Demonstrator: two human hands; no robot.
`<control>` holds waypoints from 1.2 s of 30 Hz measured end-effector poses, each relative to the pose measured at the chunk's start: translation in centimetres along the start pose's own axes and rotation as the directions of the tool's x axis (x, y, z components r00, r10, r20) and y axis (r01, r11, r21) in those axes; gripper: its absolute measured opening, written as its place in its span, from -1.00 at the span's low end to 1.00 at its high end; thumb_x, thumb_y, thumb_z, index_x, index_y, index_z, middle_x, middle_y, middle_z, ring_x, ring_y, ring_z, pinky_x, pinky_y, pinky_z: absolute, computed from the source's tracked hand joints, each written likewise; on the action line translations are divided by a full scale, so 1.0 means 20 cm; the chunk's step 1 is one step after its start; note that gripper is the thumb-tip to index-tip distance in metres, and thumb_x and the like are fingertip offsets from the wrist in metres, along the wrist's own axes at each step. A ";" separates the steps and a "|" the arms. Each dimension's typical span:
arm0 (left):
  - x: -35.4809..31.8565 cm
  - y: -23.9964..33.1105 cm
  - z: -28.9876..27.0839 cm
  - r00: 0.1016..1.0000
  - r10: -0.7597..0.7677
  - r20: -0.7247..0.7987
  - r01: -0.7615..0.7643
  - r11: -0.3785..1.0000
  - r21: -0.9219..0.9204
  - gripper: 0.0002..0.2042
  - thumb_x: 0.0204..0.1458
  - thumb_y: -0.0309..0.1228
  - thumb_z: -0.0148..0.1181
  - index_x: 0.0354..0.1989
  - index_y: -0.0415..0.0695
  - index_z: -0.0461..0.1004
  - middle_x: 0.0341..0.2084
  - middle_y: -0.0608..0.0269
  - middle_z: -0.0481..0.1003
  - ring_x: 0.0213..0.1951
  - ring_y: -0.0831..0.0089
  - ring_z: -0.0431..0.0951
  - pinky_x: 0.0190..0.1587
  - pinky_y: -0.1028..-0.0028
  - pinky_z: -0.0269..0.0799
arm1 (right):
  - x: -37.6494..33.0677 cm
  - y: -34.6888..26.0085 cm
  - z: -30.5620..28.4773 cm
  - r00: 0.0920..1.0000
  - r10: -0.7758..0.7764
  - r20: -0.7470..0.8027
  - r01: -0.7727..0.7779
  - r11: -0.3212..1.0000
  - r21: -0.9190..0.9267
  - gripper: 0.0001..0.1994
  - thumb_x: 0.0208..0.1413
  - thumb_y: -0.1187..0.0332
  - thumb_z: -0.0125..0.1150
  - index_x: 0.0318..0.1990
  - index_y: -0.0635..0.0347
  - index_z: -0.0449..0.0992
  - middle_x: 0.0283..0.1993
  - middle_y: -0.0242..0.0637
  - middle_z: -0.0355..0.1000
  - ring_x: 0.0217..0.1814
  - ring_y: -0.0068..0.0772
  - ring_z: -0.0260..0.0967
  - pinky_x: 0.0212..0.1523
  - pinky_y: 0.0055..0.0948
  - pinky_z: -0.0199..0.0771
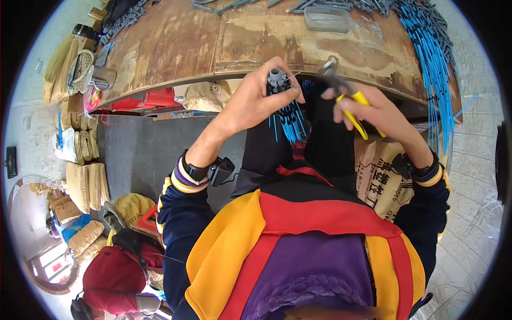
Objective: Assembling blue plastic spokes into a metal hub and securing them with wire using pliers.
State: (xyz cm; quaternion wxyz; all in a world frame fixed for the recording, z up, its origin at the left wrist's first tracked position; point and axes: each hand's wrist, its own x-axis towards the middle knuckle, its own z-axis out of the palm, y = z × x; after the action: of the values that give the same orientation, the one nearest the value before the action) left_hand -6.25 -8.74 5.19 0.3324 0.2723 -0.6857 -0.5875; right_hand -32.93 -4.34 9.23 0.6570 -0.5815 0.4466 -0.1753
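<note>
Tying or trimming looks like the step; next, the pliers (356, 100) likely need to meet the thin wire (295, 74). The left hand (260, 98) has its grip closed round the bundle (288, 116) near the bench (178, 56), grey end (277, 81) up, long axis running down to blue strands (292, 132). The right hand's grip (380, 111) wraps the pliers, jaws too blurred to judge.

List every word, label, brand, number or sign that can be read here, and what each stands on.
Tan sack at right: large dark print, partly legible, not copied out here.
Brown package under the wooden table: a small dark mark, too small to read.
Yellowish sack at left: dark print, too blurred to read.
</note>
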 end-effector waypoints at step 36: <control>-0.02 -0.05 -0.07 0.997 0.075 -0.034 -0.076 0.997 -0.013 -0.88 -0.03 -0.60 0.18 -0.34 -0.23 0.36 -0.46 0.24 0.58 -0.32 0.54 0.60 -0.24 0.52 0.47 | 0.07 -0.30 0.08 0.997 0.074 0.013 -0.057 0.850 -0.524 -0.49 0.02 0.41 0.29 0.14 0.22 0.26 -0.59 -0.29 0.33 -0.61 -0.40 0.38 -0.55 -0.43 0.37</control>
State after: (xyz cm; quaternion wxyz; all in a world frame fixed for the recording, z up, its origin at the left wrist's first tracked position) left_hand -4.89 -9.49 4.25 0.3676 0.2535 -0.6857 -0.5749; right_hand -29.11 -5.97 14.03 0.4871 -0.7254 0.4861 -0.0152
